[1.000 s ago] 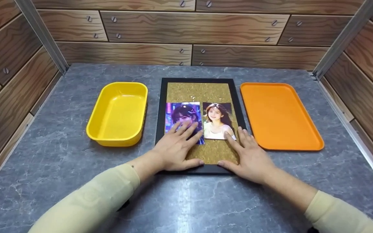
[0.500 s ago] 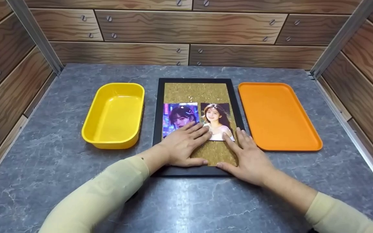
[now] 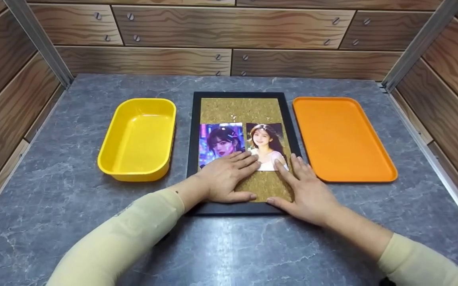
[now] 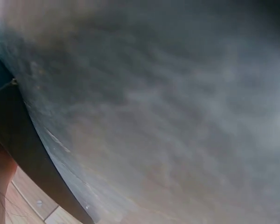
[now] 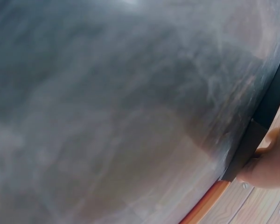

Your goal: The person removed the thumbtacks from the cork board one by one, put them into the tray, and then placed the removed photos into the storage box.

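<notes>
A black picture frame [image 3: 239,94] with a cork-like backing lies flat on the grey marbled table. Two portrait photos sit side by side within it: a purple-blue one [image 3: 213,139] at left and one of a person in white [image 3: 266,139] at right. My left hand [image 3: 227,178] rests palm down on the frame, fingers together over the lower left photo and reaching onto the right one. Over the frame's lower right side my right hand [image 3: 308,196] is spread, its index fingertip at the right photo's bottom corner. Both wrist views show the frame's edge [image 5: 270,102] beside a hand.
To the left of the frame stands a deep yellow container [image 3: 137,139]. An orange tray [image 3: 344,139] lies close along the frame's right side. Wood-patterned walls [image 3: 229,28] enclose the table [image 3: 46,167] at the back and sides.
My left hand has slid right and drawn its fingers together, uncovering the face on the purple photo and reaching the right photo. My right hand stays in place. The head view has shifted slightly.
</notes>
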Demonstrator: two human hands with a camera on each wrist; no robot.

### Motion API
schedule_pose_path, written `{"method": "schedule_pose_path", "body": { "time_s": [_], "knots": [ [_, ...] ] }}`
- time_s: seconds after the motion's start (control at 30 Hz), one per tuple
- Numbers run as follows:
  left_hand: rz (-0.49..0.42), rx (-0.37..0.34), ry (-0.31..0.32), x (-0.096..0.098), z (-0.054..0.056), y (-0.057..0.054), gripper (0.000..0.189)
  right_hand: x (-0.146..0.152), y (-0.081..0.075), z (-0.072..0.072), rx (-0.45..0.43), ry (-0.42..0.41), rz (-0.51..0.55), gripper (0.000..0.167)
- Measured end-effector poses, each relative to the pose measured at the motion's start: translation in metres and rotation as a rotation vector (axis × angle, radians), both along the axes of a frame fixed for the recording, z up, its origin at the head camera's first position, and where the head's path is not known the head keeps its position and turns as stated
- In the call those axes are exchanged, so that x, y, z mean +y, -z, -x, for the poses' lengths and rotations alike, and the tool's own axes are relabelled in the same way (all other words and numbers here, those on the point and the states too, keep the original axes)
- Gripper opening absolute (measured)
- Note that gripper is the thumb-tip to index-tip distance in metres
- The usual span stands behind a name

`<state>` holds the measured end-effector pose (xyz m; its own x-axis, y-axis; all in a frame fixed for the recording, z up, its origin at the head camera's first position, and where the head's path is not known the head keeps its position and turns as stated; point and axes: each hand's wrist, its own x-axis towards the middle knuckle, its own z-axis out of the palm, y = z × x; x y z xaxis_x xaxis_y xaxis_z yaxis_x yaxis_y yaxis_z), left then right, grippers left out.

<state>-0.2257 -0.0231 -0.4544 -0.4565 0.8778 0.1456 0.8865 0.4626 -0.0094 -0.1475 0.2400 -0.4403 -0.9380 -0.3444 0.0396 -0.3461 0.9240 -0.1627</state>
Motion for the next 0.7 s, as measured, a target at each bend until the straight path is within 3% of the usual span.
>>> {"method": "schedule_pose_path", "body": {
  "time_s": [0.47, 0.7],
  "knots": [
    [-0.001, -0.029, -0.003, 0.001, 0.001, 0.001, 0.089, 0.009, -0.012, 0.005, -0.062, -0.002, 0.023, 0.101],
    [-0.010, -0.005, 0.011, 0.001, 0.002, 0.001, 0.090, 0.020, -0.027, 0.020, -0.053, -0.017, 0.124, 0.095]
  ]
}}
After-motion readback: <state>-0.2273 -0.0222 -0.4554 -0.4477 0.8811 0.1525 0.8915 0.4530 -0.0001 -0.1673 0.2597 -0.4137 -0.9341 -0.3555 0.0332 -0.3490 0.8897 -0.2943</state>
